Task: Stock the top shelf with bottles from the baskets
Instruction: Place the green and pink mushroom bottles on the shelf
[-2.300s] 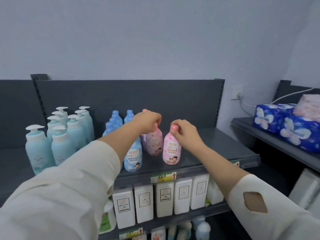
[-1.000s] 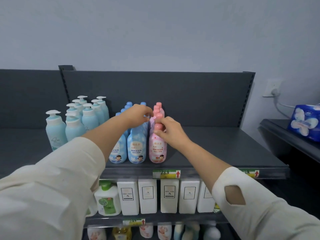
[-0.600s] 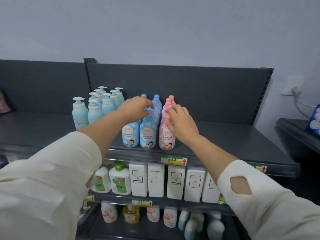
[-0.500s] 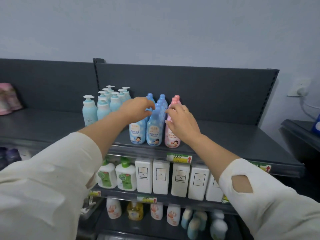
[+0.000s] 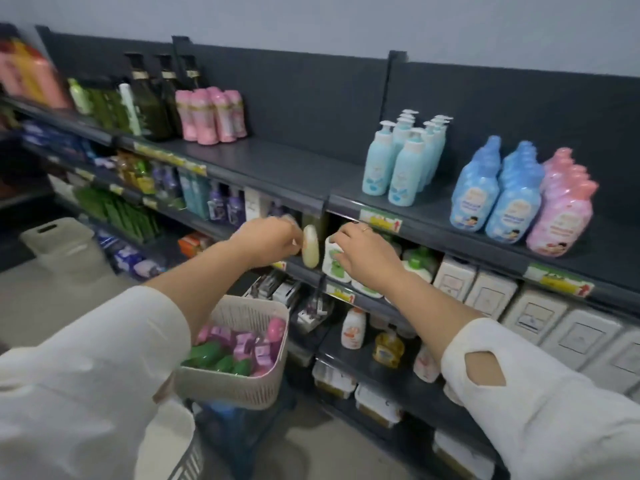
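Head view, standing by the person: closest is a tan basket (image 5: 225, 386), low down by the left sleeve. Pink, purple and green bottles (image 5: 239, 344) lie inside it. Above the basket both arms reach out. The left hand (image 5: 266, 242) has bent fingers next to a cream bottle (image 5: 310, 247). It is too blurry to tell if they touch. The right hand (image 5: 367, 254) hangs with loose, bent fingers and holds nothing. It covers part of a green and white bottle (image 5: 333, 263) on the middle shelf. Higher and farther back, the top shelf (image 5: 311, 174) holds teal pump bottles (image 5: 401, 161), blue bottles (image 5: 498, 192) and pink bottles (image 5: 561, 209). Far left, a white basket (image 5: 57, 237) sits on the floor.
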A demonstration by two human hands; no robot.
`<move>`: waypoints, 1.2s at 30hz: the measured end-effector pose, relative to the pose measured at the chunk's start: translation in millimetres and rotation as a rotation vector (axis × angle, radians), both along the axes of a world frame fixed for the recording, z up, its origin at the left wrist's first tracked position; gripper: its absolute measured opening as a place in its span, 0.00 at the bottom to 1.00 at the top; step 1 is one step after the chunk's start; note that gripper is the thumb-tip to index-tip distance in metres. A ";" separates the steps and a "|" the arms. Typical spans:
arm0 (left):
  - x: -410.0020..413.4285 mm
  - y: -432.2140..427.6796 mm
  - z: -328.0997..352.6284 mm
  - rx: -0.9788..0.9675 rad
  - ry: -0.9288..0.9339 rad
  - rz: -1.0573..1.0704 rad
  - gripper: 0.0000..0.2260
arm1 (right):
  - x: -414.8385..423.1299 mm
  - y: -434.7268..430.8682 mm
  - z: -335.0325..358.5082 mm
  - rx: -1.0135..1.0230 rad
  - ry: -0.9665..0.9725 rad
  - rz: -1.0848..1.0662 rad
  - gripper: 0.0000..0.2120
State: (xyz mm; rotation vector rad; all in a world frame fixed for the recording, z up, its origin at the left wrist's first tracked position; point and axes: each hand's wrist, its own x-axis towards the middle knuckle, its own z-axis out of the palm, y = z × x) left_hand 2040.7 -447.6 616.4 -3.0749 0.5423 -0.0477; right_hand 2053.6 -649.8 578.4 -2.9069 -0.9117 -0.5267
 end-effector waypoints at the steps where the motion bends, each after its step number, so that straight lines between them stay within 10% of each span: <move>1: -9.6 26.7 -12.1 0.011 0.027 0.045 0.11 | -2.5 23.3 -10.5 -0.016 0.034 0.024 0.15; 14: -74.9 215.9 -135.1 -0.118 0.343 0.501 0.12 | 1.9 210.7 -117.6 -0.262 0.413 0.273 0.17; 36: 105.6 251.4 -346.1 -0.255 0.685 0.668 0.19 | 184.9 259.8 -324.2 -0.385 0.898 0.169 0.23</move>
